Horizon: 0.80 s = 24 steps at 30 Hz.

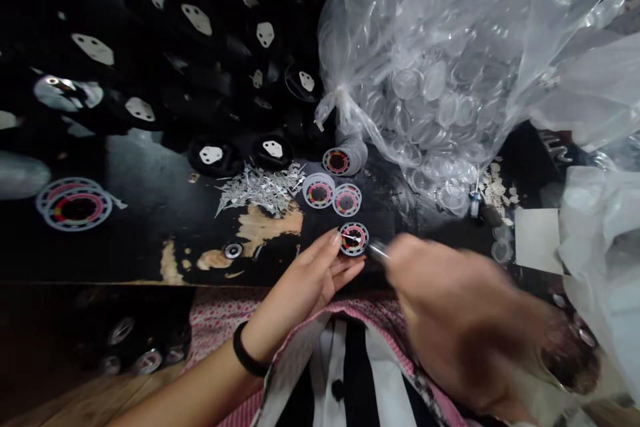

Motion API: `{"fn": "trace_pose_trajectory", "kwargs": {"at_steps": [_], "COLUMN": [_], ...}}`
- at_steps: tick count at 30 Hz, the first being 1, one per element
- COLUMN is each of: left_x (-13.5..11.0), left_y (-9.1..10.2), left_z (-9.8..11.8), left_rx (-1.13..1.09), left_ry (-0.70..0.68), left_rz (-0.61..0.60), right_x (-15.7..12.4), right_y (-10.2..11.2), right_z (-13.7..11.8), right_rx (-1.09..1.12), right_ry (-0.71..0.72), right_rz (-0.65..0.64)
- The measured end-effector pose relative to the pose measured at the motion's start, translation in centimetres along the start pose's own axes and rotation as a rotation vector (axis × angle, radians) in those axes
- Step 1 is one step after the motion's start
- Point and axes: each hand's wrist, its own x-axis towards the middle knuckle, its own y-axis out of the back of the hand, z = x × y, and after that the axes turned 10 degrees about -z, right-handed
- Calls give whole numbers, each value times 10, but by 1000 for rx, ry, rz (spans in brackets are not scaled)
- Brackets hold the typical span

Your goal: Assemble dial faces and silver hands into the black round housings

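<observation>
My left hand [325, 259] grips a small round gauge [354, 248] by its left edge, thumb on the rim and fingers below. The gauge has a black face with red and yellow marks and a white pointer. Just right of it, my right hand [425, 273] is smeared by motion, its fingers closed on a slim shiny tool [379, 251] whose kind I cannot make out. Beyond the gauge lie loose printed dials [319, 191] and a stack of dials [338, 161]. A heap of thin metal pointers [261, 190] lies to their left.
A clear plastic bag [430, 33] of transparent round covers fills the back right. Black gauge housings [213, 155] with pale plates crowd the back left. Larger dials [75, 209] lie at left. Beside a square white piece [539, 239] stands a small blue-tipped item [475, 203].
</observation>
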Motion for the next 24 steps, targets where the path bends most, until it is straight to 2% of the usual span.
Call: {"fn": "trace_pose_trajectory", "kwargs": {"at_steps": [3, 6, 8, 10, 11, 12, 14, 16, 18, 21, 24], "left_x": [-2, -2, -2, -2, -2, -2, -3, -5, -7, -7, -8], "left_y": [-1, -2, -2, -3, -3, -2, -1, 2, 5, 6, -5], "left_z": [0, 1, 2, 3, 4, 4, 5, 5, 6, 13, 23], "left_rx": [32, 41, 32, 2, -18, -37, -65, -69, -47, 36, 140], "left_ry": [-5, -8, -5, 8, 20, 33, 55, 51, 6, -127, -232], "left_rz": [-25, -37, -34, -22, -11, -1, 5, -9, -14, 41, 95], "right_x": [16, 24, 20, 11, 6, 0, -10, -20, -30, -40, -38], "right_y": [-9, -1, 15, 34, 43, 51, 63, 69, 75, 83, 79], "right_z": [-3, -13, -15, -3, 8, 22, 52, 79, 94, 88, 56], "right_rx": [92, 215, 286, 325, 325, 312, 245, 189, 127, 7, -219], "right_ry": [162, 230, 267, 298, 270, 203, 27, -51, -82, -119, -41], "right_rz": [8, 15, 173, 475, 609, 666, 693, 705, 708, 703, 768]}}
